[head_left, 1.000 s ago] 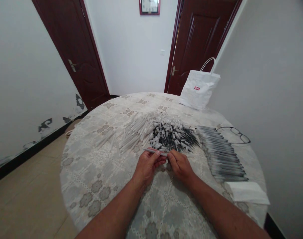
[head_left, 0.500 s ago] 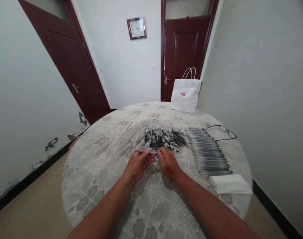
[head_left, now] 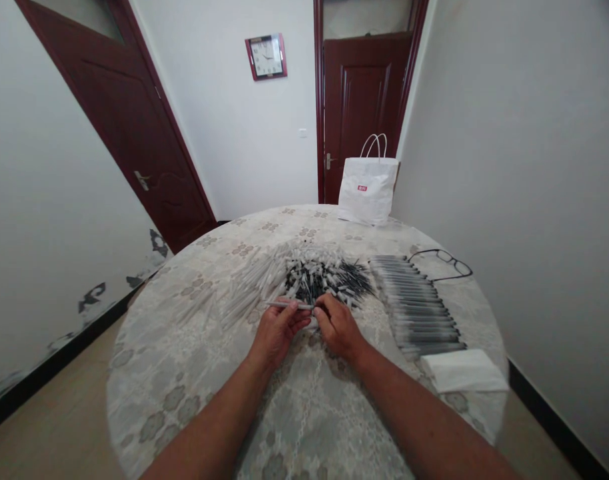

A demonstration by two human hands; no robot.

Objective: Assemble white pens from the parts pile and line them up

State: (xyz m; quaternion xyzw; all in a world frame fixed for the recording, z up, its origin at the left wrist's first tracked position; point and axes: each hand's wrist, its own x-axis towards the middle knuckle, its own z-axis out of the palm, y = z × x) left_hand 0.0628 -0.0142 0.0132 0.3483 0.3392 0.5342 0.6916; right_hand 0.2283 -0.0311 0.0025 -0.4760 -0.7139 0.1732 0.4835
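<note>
Little has shifted since the earlier frame; a slim grey plastic pen barrel (head_left: 289, 305) is still pinched between left hand (head_left: 277, 331) and right hand (head_left: 337, 327), both closed, above the lace-patterned round table (head_left: 184, 373); the white paper bag's (head_left: 367, 190) contents cannot be seen.

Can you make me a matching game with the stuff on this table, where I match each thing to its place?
Things:
1. white paper bag
2. glasses
3. folded white tissue
4. pen

Places:
A. held between the left hand and the right hand
B. near the right edge of the table, just past the far end of the row of finished pens
C. at the far edge of the table, in front of the door
D. at the near end of the row of finished pens

Pairs: 1-C, 2-B, 3-D, 4-A
</note>
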